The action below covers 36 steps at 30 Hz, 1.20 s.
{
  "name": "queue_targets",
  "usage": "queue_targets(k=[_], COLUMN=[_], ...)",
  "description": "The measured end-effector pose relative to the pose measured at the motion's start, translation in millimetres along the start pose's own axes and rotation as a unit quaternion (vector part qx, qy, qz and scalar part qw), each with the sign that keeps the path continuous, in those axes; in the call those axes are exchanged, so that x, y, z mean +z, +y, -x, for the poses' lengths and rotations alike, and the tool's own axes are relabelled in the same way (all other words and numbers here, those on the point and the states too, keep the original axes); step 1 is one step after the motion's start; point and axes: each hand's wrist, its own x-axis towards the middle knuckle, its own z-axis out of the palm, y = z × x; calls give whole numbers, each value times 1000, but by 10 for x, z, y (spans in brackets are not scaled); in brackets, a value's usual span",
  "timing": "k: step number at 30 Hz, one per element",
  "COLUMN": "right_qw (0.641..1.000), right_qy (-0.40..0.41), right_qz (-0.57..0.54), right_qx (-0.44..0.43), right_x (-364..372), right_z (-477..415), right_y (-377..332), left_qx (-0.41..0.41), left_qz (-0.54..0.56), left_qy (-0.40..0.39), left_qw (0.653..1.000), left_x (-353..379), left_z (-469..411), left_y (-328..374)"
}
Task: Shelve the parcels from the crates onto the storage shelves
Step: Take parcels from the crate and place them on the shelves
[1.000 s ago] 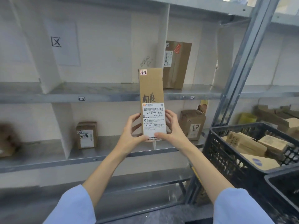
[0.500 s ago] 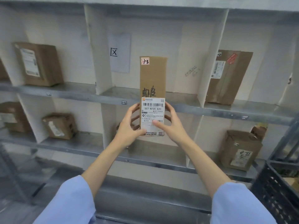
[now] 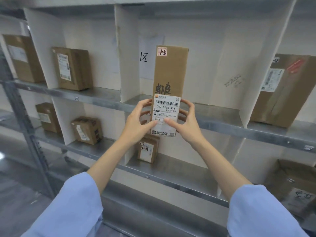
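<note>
Left hand (image 3: 136,123) and right hand (image 3: 187,124) gripping upright parcel (image 3: 169,77), label (image 3: 165,113) reading "507-N705 A33", sticker (image 3: 162,51) "13"

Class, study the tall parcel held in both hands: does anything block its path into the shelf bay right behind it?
Nothing visible does. The tall parcel, gripped by the left hand and right hand, fronts a bay whose shelf floor shows bare between white dividers; the patch behind the parcel is hidden.

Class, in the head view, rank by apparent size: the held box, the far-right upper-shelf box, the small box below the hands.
Tied first: far-right box and held box look alike; the held one is nearer, the other cut off by the frame, so unranked.
Last: small box, clearly smallest.
</note>
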Motion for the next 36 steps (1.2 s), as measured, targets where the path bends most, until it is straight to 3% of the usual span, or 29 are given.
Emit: queue_targets(k=[6, 12, 22, 36], right_qw=[999, 997, 993, 984], right_qy=[20, 52, 89, 84], right_qz=[27, 52, 75, 146], right_qx=[-19, -10, 28, 63], right_x=[186, 541, 1039, 1055], right_z=[-670, -1417, -2283, -2398], right_y=[-3, 160, 610, 735], left_qx=[34, 54, 111, 119], left_qz=[-218, -431, -458, -463], left_qy=[9, -20, -73, -81], left_qw=[975, 901, 879, 874], left_x=[-408, -790, -1028, -868], left_z=[-401, -724, -1174, -1346], left_y=[-196, -540, -1010, -1333])
